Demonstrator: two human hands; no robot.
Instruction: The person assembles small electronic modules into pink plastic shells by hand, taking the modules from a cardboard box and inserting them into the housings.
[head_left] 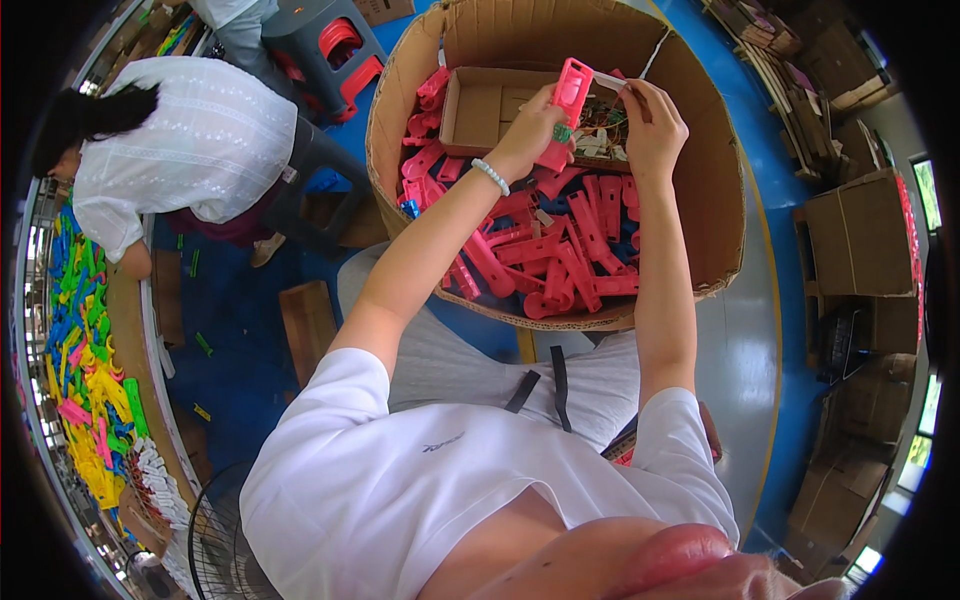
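Observation:
Over a large cardboard box, my left hand (535, 135) is closed round a long pink plastic casing (573, 88), held upright. A small green patch shows at its fingers; what it is I cannot make out. Close by on the right, my right hand (656, 128) pinches a slim white piece (608, 82) that reaches toward the top of the casing. Whether the two parts touch is too small to tell. Below both hands, many loose pink plastic pieces (560, 250) lie in the box. Behind my hands, a shallow cardboard tray (455, 110) holds small white parts and thin wires (603, 130).
The large box's wall (715, 190) curves round my working area. On the left, another person in a white top (195, 135) bends over a table heaped with coloured plastic pieces (95, 350). Dark stools (335, 60) stand behind; stacked cartons (855, 235) line the right.

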